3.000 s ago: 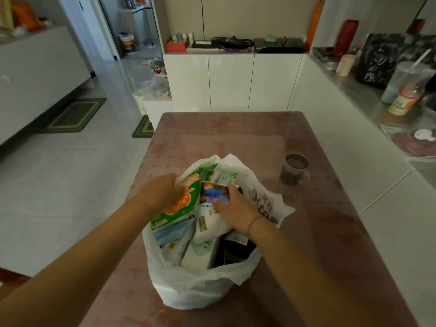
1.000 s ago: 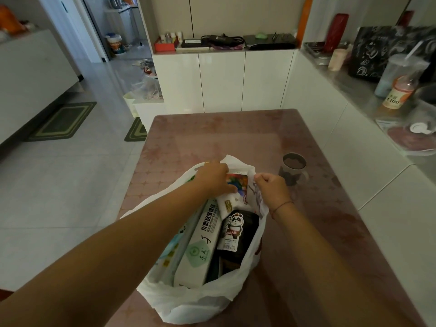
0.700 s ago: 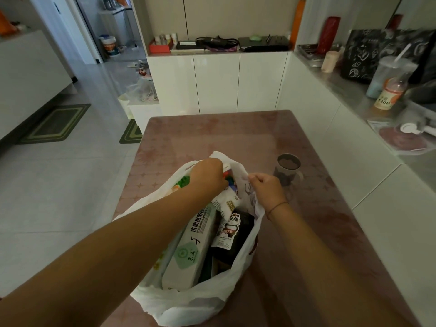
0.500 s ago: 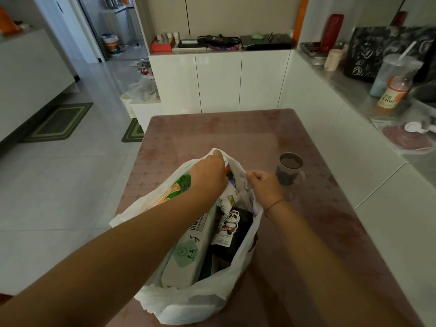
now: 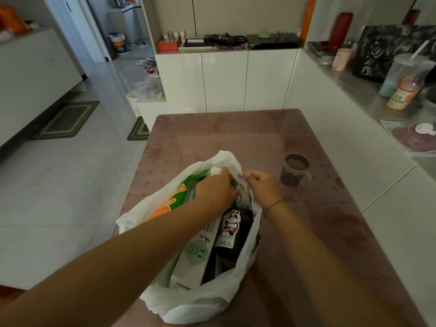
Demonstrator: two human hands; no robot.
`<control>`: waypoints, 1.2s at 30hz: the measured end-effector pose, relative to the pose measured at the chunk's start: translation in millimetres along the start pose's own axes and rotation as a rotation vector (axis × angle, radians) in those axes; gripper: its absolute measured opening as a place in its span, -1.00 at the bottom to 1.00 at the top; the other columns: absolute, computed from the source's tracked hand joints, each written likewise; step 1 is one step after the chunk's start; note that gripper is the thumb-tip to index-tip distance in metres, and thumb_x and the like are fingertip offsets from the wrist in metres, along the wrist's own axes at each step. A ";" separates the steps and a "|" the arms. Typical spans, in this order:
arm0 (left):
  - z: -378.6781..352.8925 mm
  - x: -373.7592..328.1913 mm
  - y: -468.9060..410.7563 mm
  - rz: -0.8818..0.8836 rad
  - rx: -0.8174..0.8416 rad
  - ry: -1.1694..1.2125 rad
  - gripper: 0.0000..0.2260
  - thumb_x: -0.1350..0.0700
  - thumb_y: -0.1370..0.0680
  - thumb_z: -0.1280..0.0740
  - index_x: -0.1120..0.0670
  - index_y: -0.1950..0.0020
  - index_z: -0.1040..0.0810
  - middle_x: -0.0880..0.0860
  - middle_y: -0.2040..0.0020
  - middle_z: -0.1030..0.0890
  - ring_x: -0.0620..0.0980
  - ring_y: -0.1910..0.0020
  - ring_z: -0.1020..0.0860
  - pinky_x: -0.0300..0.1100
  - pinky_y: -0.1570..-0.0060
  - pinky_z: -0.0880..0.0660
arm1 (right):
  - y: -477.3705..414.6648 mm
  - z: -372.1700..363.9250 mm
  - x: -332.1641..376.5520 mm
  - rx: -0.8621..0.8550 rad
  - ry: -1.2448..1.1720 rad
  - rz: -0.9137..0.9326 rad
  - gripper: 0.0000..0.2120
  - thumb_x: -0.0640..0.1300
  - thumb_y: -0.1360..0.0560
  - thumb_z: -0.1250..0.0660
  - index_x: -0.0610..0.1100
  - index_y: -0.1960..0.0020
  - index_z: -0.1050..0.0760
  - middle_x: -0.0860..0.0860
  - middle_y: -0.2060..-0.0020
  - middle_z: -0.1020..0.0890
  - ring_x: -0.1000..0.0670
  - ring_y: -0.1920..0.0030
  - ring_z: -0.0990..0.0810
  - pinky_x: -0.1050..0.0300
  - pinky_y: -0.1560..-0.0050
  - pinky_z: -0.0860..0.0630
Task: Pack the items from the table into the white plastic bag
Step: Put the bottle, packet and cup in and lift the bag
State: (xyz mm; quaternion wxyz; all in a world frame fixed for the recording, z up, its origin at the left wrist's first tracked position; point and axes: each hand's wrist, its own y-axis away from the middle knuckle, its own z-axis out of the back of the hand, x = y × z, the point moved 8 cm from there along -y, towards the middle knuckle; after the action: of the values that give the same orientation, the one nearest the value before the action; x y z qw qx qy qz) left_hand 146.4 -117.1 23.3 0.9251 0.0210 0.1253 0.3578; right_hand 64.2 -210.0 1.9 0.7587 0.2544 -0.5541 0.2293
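Note:
The white plastic bag [image 5: 200, 300] stands on the pink table [image 5: 236, 138], its mouth wide. Inside it I see a white carton with a green emblem [image 5: 193, 258], a dark pouch with a panda label [image 5: 232, 230] and a green and orange packet [image 5: 174, 201]. My left hand [image 5: 215, 188] reaches into the far end of the bag, fingers curled over a small package that is mostly hidden. My right hand [image 5: 263, 185] pinches the bag's far right rim.
A dark mug [image 5: 295, 169] stands on the table just right of my right hand. White cabinets [image 5: 224, 79] lie beyond the table. A counter [image 5: 377, 90] on the right carries a cup, a bottle and a black bag. Tiled floor lies to the left.
Three seconds ago both hands pressed items down in the bag. Since then my left hand pushed the small colourful package deeper at the far end, and my right hand took hold of the rim.

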 end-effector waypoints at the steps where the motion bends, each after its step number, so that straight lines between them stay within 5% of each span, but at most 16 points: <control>1: -5.6 -4.4 3.7 -0.035 0.058 -0.006 -0.66 -0.08 -0.56 -0.23 0.13 -0.19 -0.37 0.08 0.01 -0.57 0.01 0.18 -0.50 -0.16 0.24 -0.43 | -0.6 -0.6 -4.3 0.000 -0.004 -0.008 -0.73 -0.11 -0.56 -0.21 -0.23 -0.12 -0.58 -0.17 0.04 -0.65 -0.14 0.00 -0.60 0.04 -0.04 -0.52; 5: -4.3 -16.1 12.4 -0.123 0.032 -0.176 -0.61 -0.09 -0.55 -0.20 0.17 -0.22 -0.44 0.13 -0.14 -0.50 0.10 -0.09 -0.48 -0.08 -0.03 -0.42 | -0.7 -0.7 -15.6 0.014 -0.081 -0.032 -0.75 -0.10 -0.55 -0.22 -0.20 -0.09 -0.59 -0.07 0.11 -0.64 -0.09 0.01 -0.60 0.07 -0.02 -0.57; 8: 4.3 -23.5 20.8 -0.202 -0.120 -0.298 -0.51 -0.09 -0.58 -0.14 0.15 -0.42 -0.21 0.19 -0.43 -0.22 0.18 -0.42 -0.21 0.04 -0.36 -0.20 | -0.4 1.8 -15.6 0.028 -0.106 -0.018 -0.73 -0.11 -0.56 -0.21 -0.21 -0.13 -0.57 0.00 0.19 -0.63 0.01 0.12 -0.59 0.26 0.14 -0.54; 11: -19.7 -27.7 26.9 -0.370 0.048 -0.398 -0.45 -0.03 -0.64 0.00 0.12 -0.55 0.11 0.13 -0.57 0.11 0.14 -0.54 0.18 0.07 -0.50 0.12 | -1.6 1.8 -16.7 0.049 -0.137 0.001 -0.79 -0.12 -0.56 -0.20 -0.14 -0.09 -0.57 0.06 0.21 -0.61 0.12 0.18 -0.56 0.41 0.26 -0.51; 17: -46.5 9.5 19.4 -0.178 0.372 -0.226 -0.40 -0.14 -0.62 0.06 0.09 -0.54 0.22 0.10 -0.56 0.25 0.08 -0.52 0.29 0.07 -0.49 0.17 | 0.5 -2.9 -24.5 0.097 -0.196 -0.020 -0.79 -0.14 -0.57 -0.19 -0.16 -0.10 -0.54 0.05 0.23 -0.60 0.11 0.25 -0.57 0.42 0.37 -0.53; 20: -40.9 7.1 16.7 -0.204 0.453 -0.270 -0.40 -0.16 -0.61 0.02 0.08 -0.56 0.07 0.13 -0.57 0.08 0.16 -0.54 0.12 0.12 -0.48 0.05 | 1.3 -4.8 -23.9 0.128 -0.178 -0.012 -0.78 -0.12 -0.57 -0.19 -0.16 -0.09 -0.55 0.05 0.22 -0.61 0.09 0.22 -0.58 0.38 0.31 -0.55; 22: -17.3 -3.1 11.6 -0.251 0.446 -0.153 -0.55 -0.11 -0.61 -0.06 0.09 -0.42 -0.36 0.15 -0.39 -0.39 0.16 -0.38 -0.36 0.03 -0.33 -0.33 | 0.9 -6.1 -23.6 0.145 -0.151 -0.006 -0.78 -0.12 -0.56 -0.21 -0.15 -0.11 -0.56 -0.01 0.18 -0.63 0.00 0.15 -0.61 0.27 0.16 -0.59; 24: 23.3 0.1 -6.5 -0.198 0.256 0.113 -0.69 0.00 -0.60 -0.15 0.11 -0.20 -0.56 0.13 -0.15 -0.59 0.09 -0.12 -0.56 -0.10 -0.11 -0.47 | 0.8 -8.0 -26.4 0.169 -0.163 -0.021 -0.78 -0.12 -0.54 -0.24 -0.15 -0.12 -0.56 -0.11 0.04 -0.66 -0.13 -0.02 -0.62 0.01 -0.10 -0.56; 27: 66.0 41.3 -37.9 0.014 -0.092 0.142 -0.55 -0.08 -0.51 -0.32 0.11 -0.33 -0.44 0.14 -0.31 -0.48 0.12 -0.24 -0.47 -0.07 -0.17 -0.42 | 3.2 -8.1 -30.7 0.212 -0.207 -0.052 -0.78 -0.13 -0.53 -0.27 -0.16 -0.13 -0.56 -0.17 -0.03 -0.65 -0.16 -0.07 -0.61 -0.13 -0.16 -0.53; 31: 15.4 79.6 -42.4 0.316 0.404 0.274 -0.43 -0.23 -0.43 -0.36 0.11 -0.29 -0.43 0.13 -0.15 -0.55 0.11 -0.08 -0.53 -0.05 -0.12 -0.46 | 0.8 -0.4 -33.5 0.273 -0.374 -0.094 -0.82 -0.19 -0.54 -0.23 -0.16 -0.06 -0.58 -0.13 0.08 -0.66 -0.07 0.10 -0.64 -0.01 0.02 -0.62; 34: 13.8 74.0 -47.6 0.359 0.421 0.578 -0.57 0.00 -0.45 -0.43 0.18 -0.22 -0.49 0.11 0.00 -0.56 0.07 0.04 -0.55 -0.04 -0.08 -0.49 | -2.1 3.2 -38.1 0.313 -0.521 -0.138 -0.82 -0.26 -0.54 -0.21 -0.24 -0.02 -0.58 -0.12 0.17 -0.68 -0.03 0.20 -0.67 0.10 0.20 -0.65; 36: 26.5 56.3 -53.7 0.303 0.390 0.754 -0.71 0.16 -0.48 -0.40 0.15 -0.17 -0.49 0.13 -0.10 -0.54 0.09 -0.05 -0.51 0.00 -0.24 -0.45 | -4.0 5.4 -39.2 0.324 -0.558 -0.139 -0.83 -0.26 -0.52 -0.23 -0.25 -0.01 -0.58 -0.11 0.21 -0.70 -0.02 0.23 -0.68 0.12 0.26 -0.64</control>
State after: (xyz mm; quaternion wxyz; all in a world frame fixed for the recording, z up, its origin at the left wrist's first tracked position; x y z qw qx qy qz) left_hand 228.3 -118.0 29.9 0.7308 0.0811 0.5143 0.4415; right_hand 51.8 -219.1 -34.7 0.5411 0.4620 -0.6783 0.1836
